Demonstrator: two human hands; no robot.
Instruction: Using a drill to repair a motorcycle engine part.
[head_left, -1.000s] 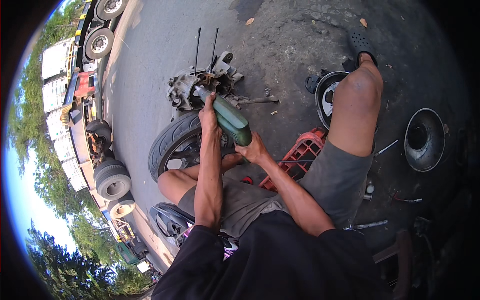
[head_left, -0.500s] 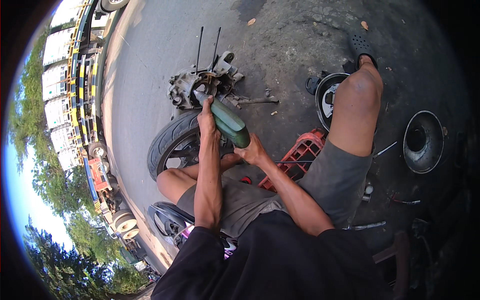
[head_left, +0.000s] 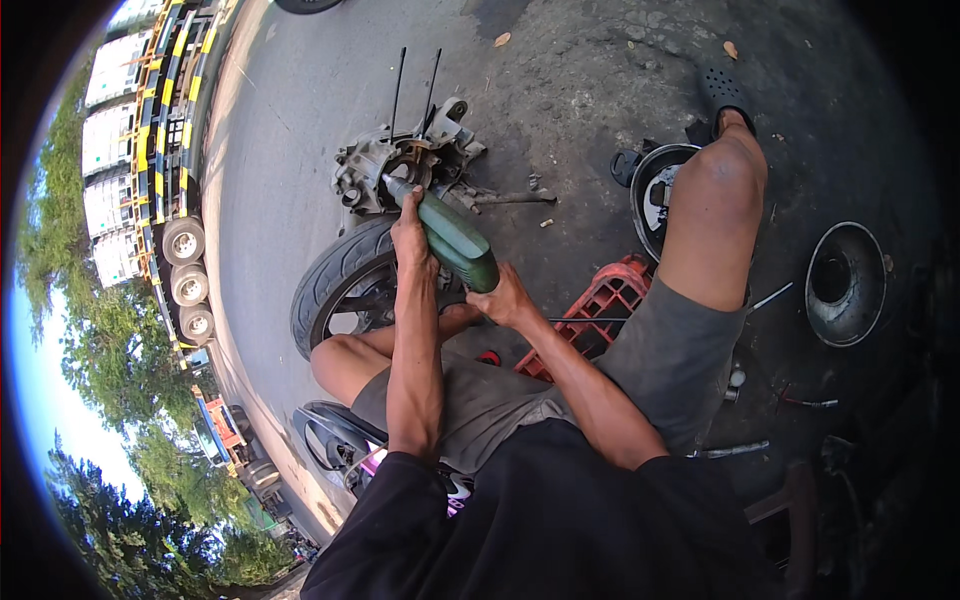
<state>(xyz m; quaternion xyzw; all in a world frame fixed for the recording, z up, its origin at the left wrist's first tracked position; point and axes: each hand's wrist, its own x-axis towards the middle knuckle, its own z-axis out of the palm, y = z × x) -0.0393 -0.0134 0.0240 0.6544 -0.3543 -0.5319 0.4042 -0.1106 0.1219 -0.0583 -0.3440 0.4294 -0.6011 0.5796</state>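
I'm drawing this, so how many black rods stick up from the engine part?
2: left rod and right rod, side by side on the engine part. Others may be hidden.

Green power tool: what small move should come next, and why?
Perhaps ease the green power tool straight toward the grey metal casing: its silver nose points there, the left hand grips near the nose and the right hand the rear, but the view leaves actual contact unclear.
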